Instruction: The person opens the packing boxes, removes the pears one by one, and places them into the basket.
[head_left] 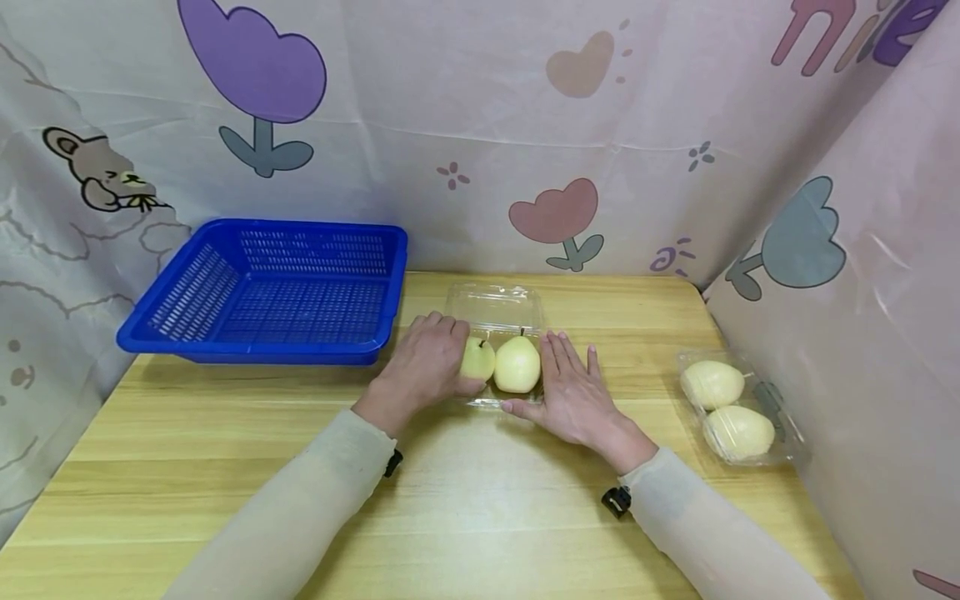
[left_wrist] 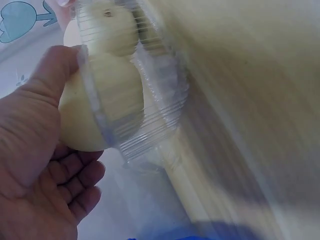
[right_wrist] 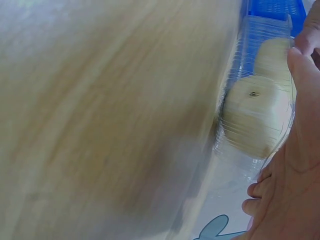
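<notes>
Two pale yellow pears stand side by side in a clear plastic clamshell box, its lid (head_left: 495,308) folded back behind them. My left hand (head_left: 423,360) grips the left pear (head_left: 478,360), thumb on the near side and fingers around the far side. In the left wrist view the thumb lies at the box's rim, over that pear (left_wrist: 112,95). At the right side of the box, beside the right pear (head_left: 517,367), my right hand (head_left: 576,396) rests with straight fingers and the thumb across the near edge. The box wall (right_wrist: 230,90) is ribbed in the right wrist view.
A blue plastic basket (head_left: 262,349) stands at the back left of the wooden table (head_left: 450,517). Toward the right edge, another clear box (head_left: 783,433) holds two pears (head_left: 738,432). Printed curtains (head_left: 390,108) rise behind the table and along its sides.
</notes>
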